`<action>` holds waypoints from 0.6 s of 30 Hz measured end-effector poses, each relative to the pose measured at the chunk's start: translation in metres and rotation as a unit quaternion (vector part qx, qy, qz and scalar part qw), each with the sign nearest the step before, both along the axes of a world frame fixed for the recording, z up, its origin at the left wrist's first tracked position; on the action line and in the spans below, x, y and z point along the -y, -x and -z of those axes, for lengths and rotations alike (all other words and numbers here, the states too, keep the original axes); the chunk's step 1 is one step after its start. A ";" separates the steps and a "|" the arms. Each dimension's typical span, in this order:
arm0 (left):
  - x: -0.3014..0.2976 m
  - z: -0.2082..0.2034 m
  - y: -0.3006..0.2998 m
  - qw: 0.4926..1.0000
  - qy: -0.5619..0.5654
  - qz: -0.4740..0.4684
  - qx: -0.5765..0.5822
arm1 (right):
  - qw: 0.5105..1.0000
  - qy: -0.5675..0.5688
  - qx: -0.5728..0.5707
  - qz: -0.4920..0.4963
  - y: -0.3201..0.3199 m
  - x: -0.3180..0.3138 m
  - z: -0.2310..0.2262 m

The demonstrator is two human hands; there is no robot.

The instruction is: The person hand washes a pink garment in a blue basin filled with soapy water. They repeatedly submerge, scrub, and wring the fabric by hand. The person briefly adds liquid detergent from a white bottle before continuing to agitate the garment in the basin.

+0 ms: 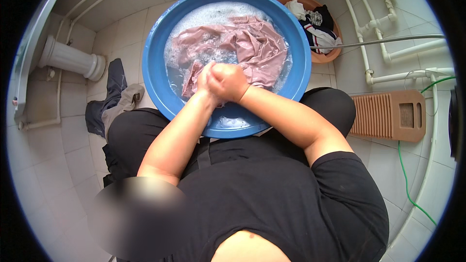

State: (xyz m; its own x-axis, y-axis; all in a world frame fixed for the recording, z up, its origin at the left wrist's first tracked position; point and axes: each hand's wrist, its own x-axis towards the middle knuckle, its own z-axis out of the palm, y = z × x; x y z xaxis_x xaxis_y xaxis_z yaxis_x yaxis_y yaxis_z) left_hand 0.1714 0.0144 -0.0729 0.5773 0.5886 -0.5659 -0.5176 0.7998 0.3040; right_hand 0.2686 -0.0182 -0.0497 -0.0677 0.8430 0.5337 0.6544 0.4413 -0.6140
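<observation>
A wide blue basin [154, 63] stands between my knees, with sudsy water and white foam [218, 10] in it. A wet pink garment [262, 48] lies bunched in the water, partly under the surface. My left hand [206, 81] and my right hand [227, 81] are pressed together over the near half of the basin. Both are closed on a gathered part of the pink garment, and folds of it show beside and below them. The fingers of my left hand are largely hidden behind the right.
Behind the basin at the right, an orange tub [335, 57] holds dark and white clothes. A brown washboard [388, 116] lies by my right knee. Dark and beige clothes [114, 102] are on the tiled floor at the left. White pipes [361, 43], a grey hose [383, 41] and a green cord [407, 179] run along the right.
</observation>
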 end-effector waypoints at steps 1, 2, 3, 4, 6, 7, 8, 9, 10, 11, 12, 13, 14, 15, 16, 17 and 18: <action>0.000 0.002 -0.005 0.999 0.022 -0.009 -0.043 | 0.998 0.000 -0.047 0.043 -0.005 -0.004 -0.004; -0.002 0.002 -0.007 0.998 -0.001 0.046 -0.050 | 0.995 0.033 -0.035 0.083 -0.017 -0.011 0.011; 0.004 -0.014 -0.013 0.996 0.015 0.005 -0.091 | 0.995 0.031 -0.023 0.090 -0.015 -0.009 0.011; 0.010 -0.029 -0.019 0.990 0.030 -0.036 -0.132 | 0.995 0.029 -0.011 0.097 -0.011 -0.006 0.008; -0.003 0.029 0.004 0.992 -0.115 -0.035 0.033 | 0.998 0.011 -0.054 0.039 0.010 0.008 -0.003; -0.006 0.020 0.001 0.997 -0.058 -0.052 -0.007 | 0.997 -0.067 -0.018 0.017 0.020 0.017 -0.016; -0.003 0.007 -0.001 0.995 -0.077 -0.055 -0.027 | 0.998 -0.064 0.017 -0.019 0.022 0.024 -0.028; -0.002 -0.003 -0.003 0.996 -0.047 -0.056 -0.046 | 0.998 -0.052 0.018 -0.026 0.018 0.021 -0.022; -0.002 -0.011 -0.004 0.996 -0.017 -0.058 -0.065 | 0.998 -0.040 0.019 -0.033 0.012 0.013 -0.012; -0.002 -0.018 -0.003 0.994 0.013 -0.061 -0.085 | 0.999 -0.026 -0.036 -0.018 0.004 0.000 0.001; -0.005 -0.026 -0.005 0.992 0.040 -0.060 -0.101 | 0.994 0.025 -0.093 0.044 -0.006 -0.014 0.015; -0.007 -0.032 -0.004 0.996 0.040 -0.065 -0.037 | 0.975 0.172 -0.095 0.106 -0.024 -0.026 0.013; -0.009 -0.040 -0.001 0.996 0.039 -0.070 0.025 | 0.951 0.253 -0.113 0.136 -0.044 -0.041 0.024; -0.014 -0.050 -0.002 0.994 0.006 -0.111 0.010 | 0.910 0.286 -0.279 0.109 -0.066 -0.052 0.050; -0.022 -0.056 -0.001 0.987 -0.028 -0.157 -0.004 | 0.892 0.266 -0.362 0.052 -0.091 -0.063 0.069; -0.034 -0.040 0.009 0.978 -0.069 -0.198 -0.016 | 0.897 0.277 -0.344 0.010 -0.092 -0.058 0.053; -0.041 -0.035 0.020 0.979 -0.051 -0.191 0.045 | 0.901 0.284 -0.326 -0.026 -0.093 -0.053 0.034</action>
State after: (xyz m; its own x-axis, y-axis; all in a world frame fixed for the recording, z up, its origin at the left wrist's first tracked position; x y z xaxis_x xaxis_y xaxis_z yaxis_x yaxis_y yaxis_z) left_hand 0.1516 0.0558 -0.0381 0.3489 0.8219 -0.4503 -0.8017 0.5106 0.3108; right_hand 0.3619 0.0346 -0.0841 0.0571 0.9975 -0.0423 0.0604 -0.0457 -0.9971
